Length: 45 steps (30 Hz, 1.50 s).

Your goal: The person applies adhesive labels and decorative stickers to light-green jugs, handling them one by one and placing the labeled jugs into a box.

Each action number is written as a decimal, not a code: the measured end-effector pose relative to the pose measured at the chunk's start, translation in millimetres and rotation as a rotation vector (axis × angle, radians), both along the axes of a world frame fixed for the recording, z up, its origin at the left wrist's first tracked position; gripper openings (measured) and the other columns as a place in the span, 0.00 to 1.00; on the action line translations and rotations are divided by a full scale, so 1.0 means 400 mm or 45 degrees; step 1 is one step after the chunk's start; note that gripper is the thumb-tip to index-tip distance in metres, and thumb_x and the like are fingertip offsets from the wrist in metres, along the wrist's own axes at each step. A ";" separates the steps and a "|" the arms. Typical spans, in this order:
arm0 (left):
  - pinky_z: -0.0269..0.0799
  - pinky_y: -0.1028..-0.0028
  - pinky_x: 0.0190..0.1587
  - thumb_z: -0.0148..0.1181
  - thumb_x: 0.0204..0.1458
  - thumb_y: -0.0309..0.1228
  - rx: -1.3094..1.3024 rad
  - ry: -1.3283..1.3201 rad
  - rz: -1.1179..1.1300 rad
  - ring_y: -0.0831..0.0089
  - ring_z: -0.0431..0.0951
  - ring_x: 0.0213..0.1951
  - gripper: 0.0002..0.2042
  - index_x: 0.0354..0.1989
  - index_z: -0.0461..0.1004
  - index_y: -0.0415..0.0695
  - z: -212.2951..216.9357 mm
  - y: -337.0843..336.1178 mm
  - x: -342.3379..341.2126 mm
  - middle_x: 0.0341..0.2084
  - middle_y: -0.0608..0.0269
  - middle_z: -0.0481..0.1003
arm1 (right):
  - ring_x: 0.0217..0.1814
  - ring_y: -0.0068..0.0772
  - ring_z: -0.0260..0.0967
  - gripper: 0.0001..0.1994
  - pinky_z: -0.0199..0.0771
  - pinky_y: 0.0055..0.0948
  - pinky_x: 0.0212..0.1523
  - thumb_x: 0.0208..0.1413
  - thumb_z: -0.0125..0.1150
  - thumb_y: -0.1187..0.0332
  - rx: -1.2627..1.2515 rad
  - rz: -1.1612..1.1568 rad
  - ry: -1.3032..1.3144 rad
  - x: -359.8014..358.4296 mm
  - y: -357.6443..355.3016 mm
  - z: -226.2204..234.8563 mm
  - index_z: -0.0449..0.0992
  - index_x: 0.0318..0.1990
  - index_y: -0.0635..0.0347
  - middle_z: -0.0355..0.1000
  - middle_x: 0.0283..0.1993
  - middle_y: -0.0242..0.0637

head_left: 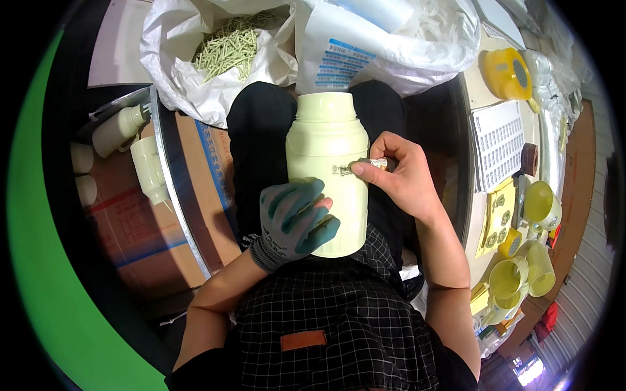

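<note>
A pale yellow-green vacuum flask (328, 140) lies along my lap between my knees, its narrower neck pointing away from me. My left hand (293, 218), in a grey and teal knitted glove, curls over the lower left of the flask and grips it. One bare fingertip pokes out of the glove. My bare right hand (401, 173) is at the flask's right side, with thumb and forefinger pinching a small sticker (378, 163). The thumb tip touches the flask beside a small dark printed mark (341, 170) on its wall.
Ahead stands a white sack (169, 65) of short pale green sticks (228, 49). The right-hand table bears a yellow tape roll (506, 73), printed sheets (499, 140), yellow sticker sheets (499, 215) and yellowish cups (508, 277). More flasks (149, 168) lie behind a metal-edged rail (176, 189) at left.
</note>
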<state>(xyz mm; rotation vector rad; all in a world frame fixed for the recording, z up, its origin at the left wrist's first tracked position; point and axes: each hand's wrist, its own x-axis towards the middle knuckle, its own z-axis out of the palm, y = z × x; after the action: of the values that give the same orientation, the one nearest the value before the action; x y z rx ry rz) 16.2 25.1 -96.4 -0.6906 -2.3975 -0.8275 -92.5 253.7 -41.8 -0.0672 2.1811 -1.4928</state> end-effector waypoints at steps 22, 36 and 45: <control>0.71 0.59 0.52 0.69 0.48 0.31 -0.009 -0.234 -0.055 0.57 0.77 0.49 0.21 0.53 0.78 0.46 0.093 -0.020 -0.058 0.56 0.56 0.79 | 0.33 0.43 0.78 0.33 0.78 0.40 0.38 0.39 0.87 0.49 0.404 -0.058 0.355 0.023 -0.002 -0.047 0.72 0.42 0.60 0.77 0.32 0.41; 0.65 0.65 0.68 0.66 0.63 0.36 0.687 -1.224 -0.315 0.65 0.74 0.61 0.24 0.62 0.72 0.35 0.023 -0.139 -0.391 0.59 0.54 0.76 | 0.36 0.32 0.72 0.12 0.74 0.33 0.41 0.63 0.68 0.64 0.051 -0.768 0.497 0.277 0.236 0.006 0.75 0.36 0.63 0.73 0.32 0.37; 0.75 0.58 0.57 0.68 0.57 0.36 -0.211 -0.314 -0.698 0.49 0.79 0.53 0.18 0.54 0.79 0.44 0.187 0.487 -0.388 0.51 0.51 0.79 | 0.41 0.51 0.78 0.15 0.77 0.47 0.41 0.62 0.67 0.55 1.486 -1.657 0.318 0.458 0.920 -0.123 0.77 0.40 0.58 0.78 0.40 0.42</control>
<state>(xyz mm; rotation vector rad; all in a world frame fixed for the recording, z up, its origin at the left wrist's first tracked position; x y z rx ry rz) -138.8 220.0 -21.5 -1.4276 -2.5465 -0.9762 90.7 621.8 -90.9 1.8729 3.0678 -0.2846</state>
